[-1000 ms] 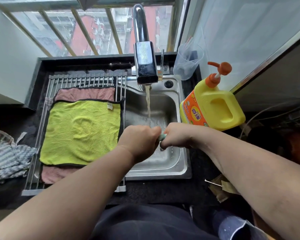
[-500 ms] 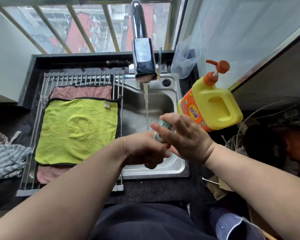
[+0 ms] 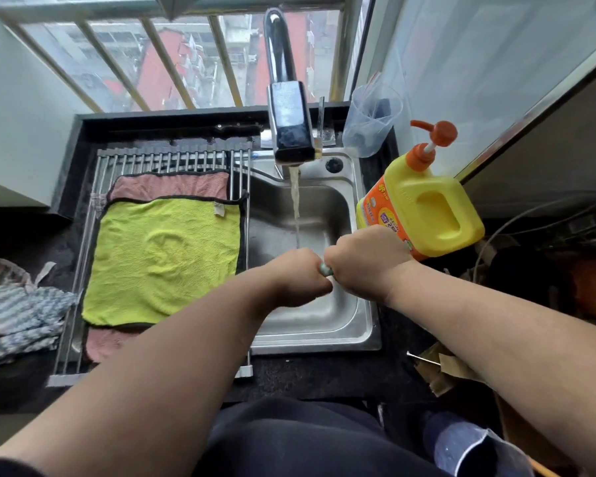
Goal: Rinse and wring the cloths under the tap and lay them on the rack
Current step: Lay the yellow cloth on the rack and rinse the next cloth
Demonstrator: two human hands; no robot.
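Over the steel sink (image 3: 355, 339) my left hand (image 3: 298, 277) and my right hand (image 3: 363, 259) are clenched fist to fist around a rolled pale green cloth (image 3: 325, 269); only a small bit shows between them. The tap (image 3: 289, 132) runs, its stream falling just behind my left hand. On the wire rack (image 3: 83, 270) to the left a yellow-green cloth (image 3: 162, 259) lies flat on top of a pink cloth (image 3: 172, 185).
A yellow detergent jug (image 3: 424, 208) with an orange pump stands right of the sink, close to my right hand. A clear plastic cup (image 3: 372, 120) sits behind it. Striped fabric (image 3: 14, 311) lies left of the rack. Cardboard scraps (image 3: 441, 370) lie at the right.
Half a second ago my right hand was raised with its fingers spread over the cloth; now both fists are level and clenched tight on it, as they were a second ago.
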